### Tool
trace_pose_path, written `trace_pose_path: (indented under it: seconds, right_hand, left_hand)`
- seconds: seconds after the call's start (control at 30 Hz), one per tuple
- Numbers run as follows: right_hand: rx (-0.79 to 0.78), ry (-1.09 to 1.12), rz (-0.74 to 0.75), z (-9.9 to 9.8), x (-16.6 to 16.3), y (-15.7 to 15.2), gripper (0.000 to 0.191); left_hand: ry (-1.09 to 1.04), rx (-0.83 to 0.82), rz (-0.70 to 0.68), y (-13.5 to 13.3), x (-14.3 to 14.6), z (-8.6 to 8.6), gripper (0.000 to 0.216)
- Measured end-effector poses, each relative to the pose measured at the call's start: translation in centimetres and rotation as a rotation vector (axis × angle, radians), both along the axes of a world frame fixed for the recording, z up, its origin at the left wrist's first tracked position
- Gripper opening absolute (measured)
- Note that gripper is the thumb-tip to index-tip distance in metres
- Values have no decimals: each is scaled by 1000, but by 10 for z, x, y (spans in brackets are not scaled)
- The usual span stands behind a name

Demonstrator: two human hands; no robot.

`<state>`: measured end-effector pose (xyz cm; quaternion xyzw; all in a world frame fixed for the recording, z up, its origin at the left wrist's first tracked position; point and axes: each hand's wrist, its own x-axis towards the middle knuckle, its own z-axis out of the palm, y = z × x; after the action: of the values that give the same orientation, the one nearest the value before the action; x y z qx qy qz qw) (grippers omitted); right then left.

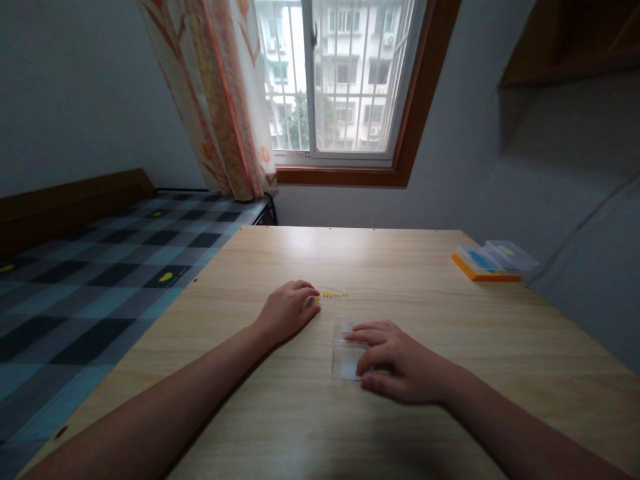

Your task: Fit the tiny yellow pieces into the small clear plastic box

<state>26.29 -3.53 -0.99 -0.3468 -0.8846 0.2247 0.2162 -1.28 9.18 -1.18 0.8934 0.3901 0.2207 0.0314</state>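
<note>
Head view: the left hand [287, 311]'s grip seems clamped on a small yellow piece [317, 301], though it shows too small to be sure. Just right of it, a row of yellow bits [335, 295] lies on the surface [280, 413]. Nearer the person, the right hand [393, 360] rests on a clear case [344, 363], grip apart, fingers spread. An orange box [475, 269] sits by the surface's right edge.

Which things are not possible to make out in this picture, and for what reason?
In the head view:
Clear box: right part hidden by the right hand.
Yellow piece: partly covered by the left hand.
Yellow row: too small to identify.
Shelf: cut off by top and right edges.
</note>
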Motion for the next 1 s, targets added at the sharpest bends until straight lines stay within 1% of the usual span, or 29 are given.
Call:
trace_pose_path:
  seconds: [0.2, 0.3, 0.37, 0.43, 0.5, 0.57, 0.6, 0.63, 0.7, 0.77, 1.0]
  right_hand:
    - [4, -11, 2, -1, 2, 0, 21]
    - [8, -8, 4, -2, 3, 0, 21]
    - [13, -8, 3, -1, 3, 0, 21]
    - [14, -11, 2, -1, 3, 0, 21]
    - [6, -20, 0, 0, 3, 0, 19]
    - [-2, -23, -3, 0, 3, -1, 17]
    - [-2, -19, -5, 0, 3, -1, 17]
    - [-1, -12, -4, 0, 3, -1, 17]
    - [7, 8, 2, -1, 3, 0, 18]
    - [14, 19, 8, -1, 2, 0, 20]
    - [22, 5, 11, 1, 2, 0, 19]
  left_hand:
    - [15, -38, -16, -1, 4, 2, 11]
    - [-13, -64, -7, 0, 5, 4, 11]
    - [-45, -78, -2, -5, 6, 7, 9]
    - [-84, -88, -4, -19, 9, 11, 8]
    - [-117, -107, -37, -41, 14, 15, 8]
    - [-127, -190, -156, -65, 19, 20, 9]
    - [-109, -219, -198, -76, 21, 21, 9]
    - [-88, -232, -211, -85, 22, 23, 10]
    - [-34, -260, -191, -96, 25, 24, 9]
    - [4, -283, -145, -100, 27, 25, 9]
    - [43, -394, -43, -95, 32, 28, 11]
